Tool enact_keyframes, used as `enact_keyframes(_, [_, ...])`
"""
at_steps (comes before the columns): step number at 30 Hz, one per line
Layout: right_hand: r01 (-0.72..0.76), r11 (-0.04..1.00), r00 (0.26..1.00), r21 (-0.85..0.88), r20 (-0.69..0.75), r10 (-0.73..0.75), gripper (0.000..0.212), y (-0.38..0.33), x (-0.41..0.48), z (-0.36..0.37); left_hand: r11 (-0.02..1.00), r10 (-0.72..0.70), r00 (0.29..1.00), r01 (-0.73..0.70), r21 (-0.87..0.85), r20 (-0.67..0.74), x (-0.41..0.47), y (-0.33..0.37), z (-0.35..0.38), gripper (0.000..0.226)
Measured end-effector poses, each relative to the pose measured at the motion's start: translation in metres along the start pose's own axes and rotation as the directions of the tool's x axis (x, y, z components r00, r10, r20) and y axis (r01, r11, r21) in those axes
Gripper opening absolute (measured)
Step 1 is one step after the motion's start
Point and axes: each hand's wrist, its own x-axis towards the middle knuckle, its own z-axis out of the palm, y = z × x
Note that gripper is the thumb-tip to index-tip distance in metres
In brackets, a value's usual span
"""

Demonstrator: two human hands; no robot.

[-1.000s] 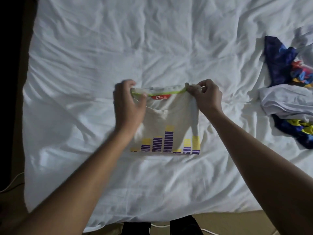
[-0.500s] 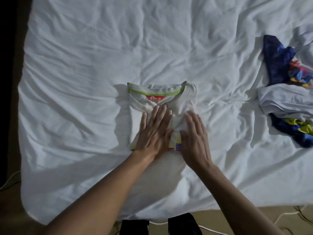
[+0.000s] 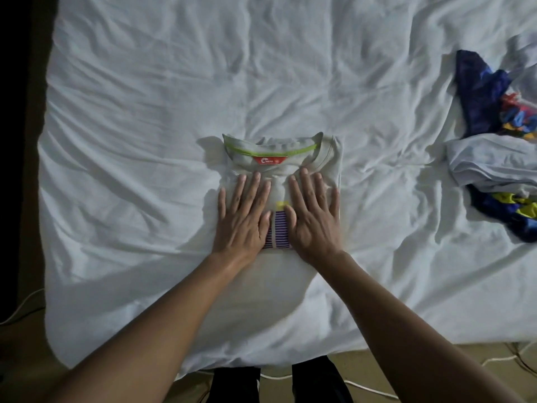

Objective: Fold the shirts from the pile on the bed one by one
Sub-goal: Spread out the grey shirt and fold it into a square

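Observation:
A folded pale grey shirt with a green collar stripe, a red neck label and purple and yellow bars lies flat in the middle of the bed. My left hand presses flat on its left half, fingers straight and spread. My right hand presses flat on its right half in the same way. The pile of unfolded shirts sits at the bed's right edge, white cloth over dark blue printed fabric.
The bed is covered by a wrinkled white sheet. Its near edge runs just in front of my legs. White cables lie on the brownish floor along that edge and at the left corner.
Both hands let go of the shirt's collar corners, laid the shirt down and came flat onto it. Since half a second ago they have slid apart over the cloth.

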Motion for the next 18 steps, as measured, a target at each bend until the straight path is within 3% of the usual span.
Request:
enact_keyframes(3, [-0.049, 0.998, 0.997, 0.047, -0.057, 0.052, 0.063, -0.009, -0.014, -0.016, 0.995, -0.038, 0.993, 0.027, -0.097, -0.114, -0.010, -0.001, -0.018, 0.064])
enact_keyframes(5, [0.020, 0.998, 0.997, 0.061, -0.071, -0.016, 0.064, -0.017, -0.028, -0.019, 0.977, -0.156, 0.969, 0.123, -0.175, -0.193, -0.020, -0.003, -0.024, 0.064])
enact_keyframes(7, [0.093, 0.993, 0.995, 0.072, -0.033, -0.091, 0.064, -0.022, -0.033, -0.011, 0.906, -0.336, 0.924, 0.265, -0.331, -0.181, -0.026, -0.002, -0.024, 0.064])
enact_keyframes(9, [0.077, 0.995, 0.997, 0.063, -0.007, -0.077, 0.064, -0.022, -0.028, 0.004, 0.772, -0.484, 0.870, 0.372, -0.516, -0.097, -0.026, -0.001, -0.022, 0.063])
enact_keyframes(12, [-0.009, 0.998, 0.999, 0.056, 0.036, 0.007, 0.063, -0.021, -0.019, 0.015, 0.564, -0.587, 0.805, 0.481, -0.671, 0.084, -0.017, -0.001, -0.029, 0.052])
enact_keyframes(15, [0.011, 0.996, 0.998, 0.087, 0.054, -0.015, 0.063, -0.023, -0.019, 0.007, 0.415, -0.615, 0.739, 0.599, -0.685, 0.274, -0.007, -0.005, -0.046, 0.036])
enact_keyframes(18, [0.059, 0.984, 0.998, 0.167, 0.011, -0.062, 0.064, -0.018, -0.025, -0.012, 0.335, -0.583, 0.696, 0.676, -0.656, 0.419, 0.001, -0.017, -0.054, 0.033])
